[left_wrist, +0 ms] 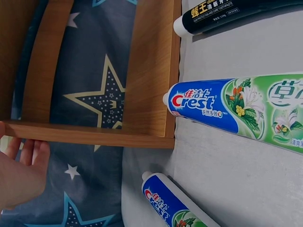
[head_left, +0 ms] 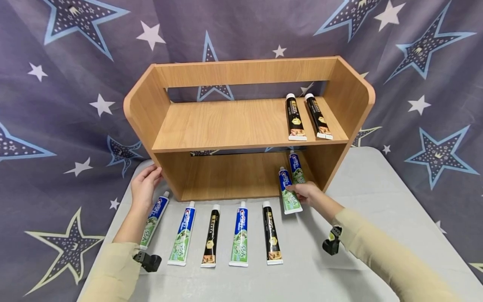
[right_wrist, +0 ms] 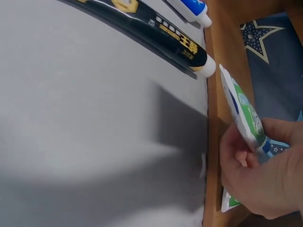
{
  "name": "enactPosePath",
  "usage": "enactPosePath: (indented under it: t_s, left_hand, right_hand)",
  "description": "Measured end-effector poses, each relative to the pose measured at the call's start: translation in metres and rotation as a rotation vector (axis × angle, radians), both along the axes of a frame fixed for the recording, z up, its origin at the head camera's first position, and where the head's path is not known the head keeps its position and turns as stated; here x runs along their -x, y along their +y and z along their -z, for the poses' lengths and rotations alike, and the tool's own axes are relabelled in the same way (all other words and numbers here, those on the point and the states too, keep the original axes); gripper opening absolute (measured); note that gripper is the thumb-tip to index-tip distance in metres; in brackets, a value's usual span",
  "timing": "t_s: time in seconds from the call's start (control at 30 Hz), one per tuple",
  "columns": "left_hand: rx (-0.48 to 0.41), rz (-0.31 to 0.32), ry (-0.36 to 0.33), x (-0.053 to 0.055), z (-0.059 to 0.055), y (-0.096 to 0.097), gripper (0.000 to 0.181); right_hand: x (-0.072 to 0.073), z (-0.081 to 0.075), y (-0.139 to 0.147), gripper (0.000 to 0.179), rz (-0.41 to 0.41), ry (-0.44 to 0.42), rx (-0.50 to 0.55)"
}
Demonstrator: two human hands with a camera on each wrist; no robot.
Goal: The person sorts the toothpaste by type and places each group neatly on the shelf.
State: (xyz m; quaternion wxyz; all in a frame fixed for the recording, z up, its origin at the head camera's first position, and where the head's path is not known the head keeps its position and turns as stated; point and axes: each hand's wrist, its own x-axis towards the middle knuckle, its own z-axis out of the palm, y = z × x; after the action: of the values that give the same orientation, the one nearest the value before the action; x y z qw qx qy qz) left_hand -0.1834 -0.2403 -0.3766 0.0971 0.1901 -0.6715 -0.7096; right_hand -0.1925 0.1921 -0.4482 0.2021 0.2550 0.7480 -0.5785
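Observation:
My right hand (head_left: pixel 307 192) holds a blue and green Crest toothpaste tube (head_left: pixel 291 202) at the front of the lower board of a wooden shelf (head_left: pixel 234 176). The right wrist view shows this tube (right_wrist: pixel 246 111) tilted between thumb and fingers. Just behind it, another Crest tube (head_left: pixel 296 165) lies on the lower board, partly hidden. At the shelf's left side, my left hand (head_left: pixel 145 186) grips the edge of the side panel (left_wrist: pixel 94 135), fingers on its outer face. Two black toothpaste tubes, one on the left (head_left: pixel 294 117) and one on the right (head_left: pixel 318 117), lie on the upper board.
On the grey-white table (head_left: pixel 302 268), several tubes lie in a row before the shelf: Crest ones (head_left: pixel 183 235) (head_left: pixel 239 235) and black ones (head_left: pixel 211 237) (head_left: pixel 272 235). One more Crest tube (head_left: pixel 155 220) lies by the left forearm. A star-patterned curtain (head_left: pixel 241 42) hangs behind.

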Motion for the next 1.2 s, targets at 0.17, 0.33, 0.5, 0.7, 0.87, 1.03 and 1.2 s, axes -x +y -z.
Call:
enactPosePath:
  t_s: [0.17,0.33,0.5,0.7,0.87,1.03,1.2]
  left_hand:
    - [-0.011,0.002,0.005,0.001,0.000,-0.001,0.040]
    - [-0.009,0.010,-0.003,0.001,0.001,-0.001,0.041]
    - [0.003,0.009,-0.019,0.002,0.001,-0.001,0.043]
    - [-0.006,0.004,-0.026,0.002,0.000,-0.001,0.043]
    - [-0.004,0.002,-0.024,0.001,-0.001,-0.001,0.043]
    - [-0.015,-0.003,-0.009,0.001,0.000,-0.001,0.042]
    - [-0.012,0.000,-0.011,0.001,0.000,-0.001,0.043]
  right_hand:
    - [0.015,-0.003,-0.006,0.057,0.035,0.026,-0.030]
    - [0.026,-0.006,-0.011,0.061,0.044,0.041,-0.143]
    - [0.038,-0.006,-0.015,0.063,-0.022,0.113,-0.338]
    - [0.048,-0.006,-0.016,0.075,-0.127,0.170,-0.586]
    - [0.053,-0.003,-0.018,0.062,-0.180,0.228,-0.676]
    - [0.053,0.002,-0.023,0.049,-0.106,0.278,-0.614]
    - [0.056,0.007,-0.028,0.042,-0.124,0.328,-0.634]
